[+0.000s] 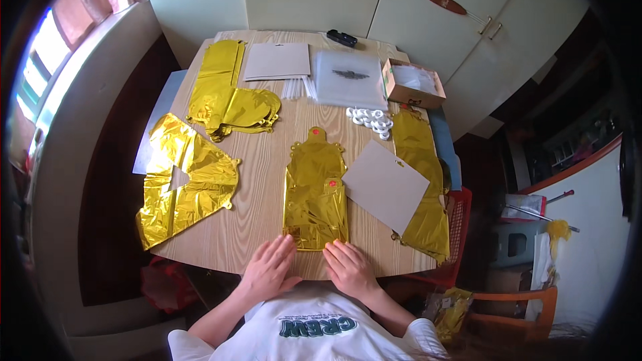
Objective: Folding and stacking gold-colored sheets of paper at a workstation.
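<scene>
Directly before me a folded gold foil balloon (314, 190) lies flat on the wooden table, with small tabs along its edges and two red spots. My left hand (271, 266) rests palm down at its near left corner, fingers stretched out. At the near right corner, my right hand (350, 267) lies with its fingers straight and touching the foil's edge. Neither hand grips anything. A grey-beige cardboard sheet (386, 186) with a hanging slot lies just right of the foil, partly over another gold foil piece (418, 154). To the left spreads a wide, creased gold foil letter-like shape (207, 180).
At the back are stacked gold foils (221, 70), cardboard sheets (277, 61), thin white straws (298, 88), clear plastic bags (349, 87) and a black object (342, 38). White ribbon rolls (370, 119) sit near an open cardboard box (413, 83). A red chair (458, 227) stands at the right edge.
</scene>
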`<act>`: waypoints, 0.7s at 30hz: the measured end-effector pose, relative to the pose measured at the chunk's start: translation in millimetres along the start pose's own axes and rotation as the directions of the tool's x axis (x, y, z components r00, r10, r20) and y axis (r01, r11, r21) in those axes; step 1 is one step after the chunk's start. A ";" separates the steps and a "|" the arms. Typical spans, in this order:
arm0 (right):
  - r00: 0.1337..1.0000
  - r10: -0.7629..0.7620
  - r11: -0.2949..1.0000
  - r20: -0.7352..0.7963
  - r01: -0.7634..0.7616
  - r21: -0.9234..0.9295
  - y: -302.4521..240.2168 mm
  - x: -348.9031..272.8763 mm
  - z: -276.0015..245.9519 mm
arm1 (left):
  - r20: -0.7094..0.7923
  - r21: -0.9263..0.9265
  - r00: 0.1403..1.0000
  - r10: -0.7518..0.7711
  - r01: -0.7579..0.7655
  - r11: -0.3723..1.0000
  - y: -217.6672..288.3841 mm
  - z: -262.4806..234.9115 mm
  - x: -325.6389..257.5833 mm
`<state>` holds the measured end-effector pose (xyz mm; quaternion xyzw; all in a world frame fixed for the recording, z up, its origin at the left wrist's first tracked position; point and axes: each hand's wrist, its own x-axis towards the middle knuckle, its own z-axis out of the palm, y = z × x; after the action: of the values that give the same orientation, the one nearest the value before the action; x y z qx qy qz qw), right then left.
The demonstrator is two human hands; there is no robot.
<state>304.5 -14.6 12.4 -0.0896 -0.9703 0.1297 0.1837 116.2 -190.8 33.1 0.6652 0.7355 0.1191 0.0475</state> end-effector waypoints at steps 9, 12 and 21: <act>1.000 0.011 1.000 -0.001 -0.011 0.010 -1.0 -1.2 1.0 | 0.024 -0.016 0.998 0.063 -0.063 0.998 15.2 15.8 12.4; 1.000 0.019 1.000 0.000 -0.019 0.010 -1.5 -2.0 2.5 | 0.038 -0.002 0.998 0.058 -0.058 0.998 13.9 18.8 14.4; 0.998 0.069 0.996 -0.003 -0.069 -0.048 -3.4 -6.6 5.5 | 0.123 0.091 0.991 0.048 -0.059 0.994 14.1 17.3 18.2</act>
<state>308.0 -20.5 6.2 -0.1274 -0.9693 0.1123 0.1776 131.8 -169.6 21.4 0.6923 0.7179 0.0450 0.0571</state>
